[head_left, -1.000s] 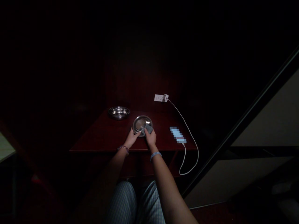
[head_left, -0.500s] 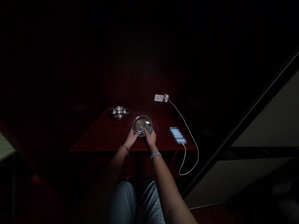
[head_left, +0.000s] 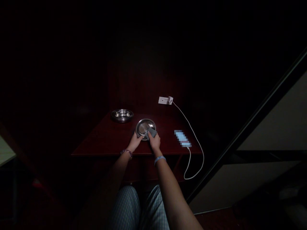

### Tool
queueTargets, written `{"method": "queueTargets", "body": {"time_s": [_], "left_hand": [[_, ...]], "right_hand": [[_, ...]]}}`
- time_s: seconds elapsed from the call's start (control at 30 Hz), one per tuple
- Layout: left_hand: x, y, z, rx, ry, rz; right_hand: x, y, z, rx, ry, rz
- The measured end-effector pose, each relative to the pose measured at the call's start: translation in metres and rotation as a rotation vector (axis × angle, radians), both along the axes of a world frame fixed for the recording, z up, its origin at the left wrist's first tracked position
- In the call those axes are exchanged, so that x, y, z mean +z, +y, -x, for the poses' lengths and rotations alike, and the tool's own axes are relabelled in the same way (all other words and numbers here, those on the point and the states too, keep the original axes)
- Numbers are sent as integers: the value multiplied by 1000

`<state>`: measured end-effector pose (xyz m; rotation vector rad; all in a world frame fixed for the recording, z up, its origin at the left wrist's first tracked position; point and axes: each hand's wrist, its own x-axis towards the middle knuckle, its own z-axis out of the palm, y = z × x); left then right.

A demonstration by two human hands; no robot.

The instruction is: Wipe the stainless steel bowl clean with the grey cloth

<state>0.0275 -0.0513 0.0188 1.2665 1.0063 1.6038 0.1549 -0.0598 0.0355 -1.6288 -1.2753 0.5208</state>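
A shiny round metal dish [head_left: 143,127] is tilted toward me above the front part of the dark red table [head_left: 100,140]. My left hand [head_left: 134,142] grips its lower left rim, thumb on the inside and the other fingers hidden behind. In my right hand [head_left: 154,140] is a grey cloth [head_left: 152,132], pressed against the dish's lower right side. Farther back on the left sits a stack of similar metal dishes [head_left: 122,115]; how many there are I cannot tell.
A pixelated phone [head_left: 182,138] lies at the table's right, joined by a white cable [head_left: 197,137] to a charger [head_left: 170,100] in the wall socket [head_left: 163,100]. The cable loops below the table's front edge. Dark panels enclose the sides.
Almost nothing differs. The dish has shifted very slightly to the left; both hands keep their hold, and the cloth stays on the same side of it.
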Motion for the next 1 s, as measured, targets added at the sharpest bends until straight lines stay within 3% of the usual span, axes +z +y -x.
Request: {"method": "queueTargets", "body": {"time_s": [1.0], "left_hand": [[1,0,3,19,40,-9]], "right_hand": [[-3,0,1,-3,33,-13]]}}
